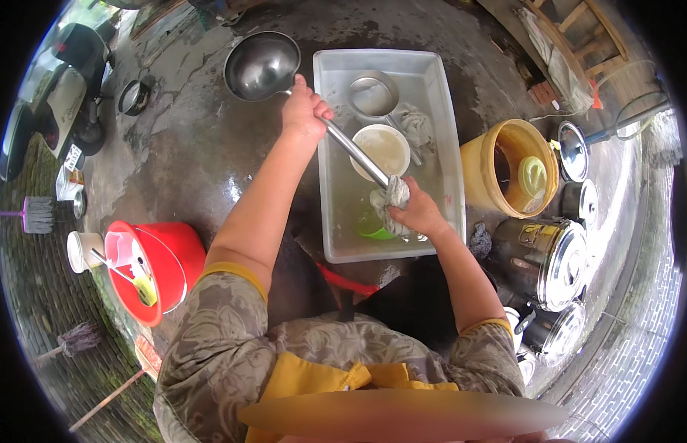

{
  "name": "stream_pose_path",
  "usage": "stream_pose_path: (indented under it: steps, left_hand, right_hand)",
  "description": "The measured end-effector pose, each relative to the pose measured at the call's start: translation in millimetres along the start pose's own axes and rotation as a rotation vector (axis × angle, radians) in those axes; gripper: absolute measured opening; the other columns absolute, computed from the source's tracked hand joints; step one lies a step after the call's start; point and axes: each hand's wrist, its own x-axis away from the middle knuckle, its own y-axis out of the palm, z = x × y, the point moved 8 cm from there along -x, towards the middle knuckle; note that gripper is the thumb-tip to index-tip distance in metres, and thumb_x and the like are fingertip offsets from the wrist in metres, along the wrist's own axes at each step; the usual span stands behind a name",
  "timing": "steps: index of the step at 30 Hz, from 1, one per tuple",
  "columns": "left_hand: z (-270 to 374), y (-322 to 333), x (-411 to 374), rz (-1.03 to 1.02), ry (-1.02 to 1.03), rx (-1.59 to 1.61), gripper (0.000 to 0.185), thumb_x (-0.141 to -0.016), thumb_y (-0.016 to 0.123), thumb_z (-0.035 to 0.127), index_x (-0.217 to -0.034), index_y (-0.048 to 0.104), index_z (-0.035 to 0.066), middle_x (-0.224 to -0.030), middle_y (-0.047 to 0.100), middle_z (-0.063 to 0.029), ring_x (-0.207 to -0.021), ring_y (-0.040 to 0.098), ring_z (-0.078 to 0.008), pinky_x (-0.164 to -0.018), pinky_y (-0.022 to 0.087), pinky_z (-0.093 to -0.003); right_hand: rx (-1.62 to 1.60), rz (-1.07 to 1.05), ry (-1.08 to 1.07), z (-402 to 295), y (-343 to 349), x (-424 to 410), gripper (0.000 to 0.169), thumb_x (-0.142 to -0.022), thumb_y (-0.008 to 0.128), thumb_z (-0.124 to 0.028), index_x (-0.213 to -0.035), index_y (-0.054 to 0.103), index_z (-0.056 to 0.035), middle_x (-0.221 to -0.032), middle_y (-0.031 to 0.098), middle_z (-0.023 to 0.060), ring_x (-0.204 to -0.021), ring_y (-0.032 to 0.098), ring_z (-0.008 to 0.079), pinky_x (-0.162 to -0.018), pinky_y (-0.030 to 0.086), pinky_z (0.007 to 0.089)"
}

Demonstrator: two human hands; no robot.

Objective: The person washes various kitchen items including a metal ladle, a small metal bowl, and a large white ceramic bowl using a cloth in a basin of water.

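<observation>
A large metal ladle (262, 65) with a long tubular handle slants across the left rim of a white plastic tub (317, 166). My left hand (306, 111) grips its handle just below the bowl. Near the handle's lower end, my right hand (418, 209) presses a wet white cloth (392, 204) around the metal. Cloudy water lies in the tub under my hands. In it are a metal saucepan-like dipper (373, 94), a pale round bowl (381, 148), another crumpled cloth (415, 127) and a green object (377, 232), partly under water.
At the left stands a red bucket (183, 266) holding utensils, beside a small white bucket (80, 252). A yellow bucket (476, 166) and several lidded steel pots (521, 260) line the right side. A scooter (66, 105) is parked at far left. The concrete floor (183, 149) looks wet.
</observation>
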Motion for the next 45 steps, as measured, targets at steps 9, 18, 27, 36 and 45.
stream_pose_path:
  steps: [9,18,27,36,45]
  left_hand:
    - [38,-19,3,0.155,0.146,0.038,0.036,-0.094,0.047,0.040,-0.072,0.033,0.015,-0.060,0.023,0.0025,-0.047,0.020,-0.0122,-0.047,0.023,-0.0291]
    - [78,-26,6,0.073,0.372,0.094,0.040,-0.093,0.046,0.043,-0.072,0.034,0.012,-0.062,0.026,0.0016,-0.051,0.024,-0.0134,-0.049,0.027,-0.0310]
    - [30,6,26,-0.011,0.340,0.106,0.052,-0.093,0.044,0.046,-0.056,0.024,0.015,-0.051,0.022,0.0013,-0.047,0.026,-0.0149,-0.050,0.029,-0.0321]
    - [-21,30,40,-0.189,0.295,0.006,0.055,-0.089,0.052,0.047,-0.051,0.027,0.016,-0.048,0.026,0.0015,-0.046,0.026,-0.0145,-0.048,0.029,-0.0319]
    - [25,59,60,-0.302,0.342,0.094,0.055,-0.091,0.047,0.049,-0.054,0.022,0.016,-0.049,0.021,0.0027,-0.047,0.019,-0.0125,-0.050,0.023,-0.0284]
  right_hand:
    - [0.212,0.028,-0.053,5,-11,-10,0.063,-0.068,0.068,-0.027,-0.118,0.037,-0.0062,-0.092,0.061,0.0244,-0.089,0.059,0.0405,-0.080,0.047,0.0469]
    - [0.070,0.301,0.142,97,-34,-23,0.057,-0.067,0.068,-0.021,-0.116,0.045,-0.0027,-0.093,0.062,0.0225,-0.091,0.060,0.0362,-0.080,0.048,0.0407]
    - [-0.384,0.521,-0.023,46,-66,-45,0.047,-0.071,0.065,-0.017,-0.113,0.051,-0.0005,-0.098,0.063,0.0146,-0.090,0.060,0.0230,-0.081,0.047,0.0333]
    - [0.175,0.334,-0.095,-29,-23,-57,0.053,-0.068,0.066,-0.022,-0.114,0.047,-0.0061,-0.106,0.056,0.0165,-0.100,0.055,0.0342,-0.085,0.046,0.0439]
    - [0.168,0.513,0.032,79,-42,-51,0.053,-0.068,0.067,-0.020,-0.115,0.047,-0.0069,-0.111,0.054,0.0139,-0.107,0.050,0.0327,-0.091,0.043,0.0413]
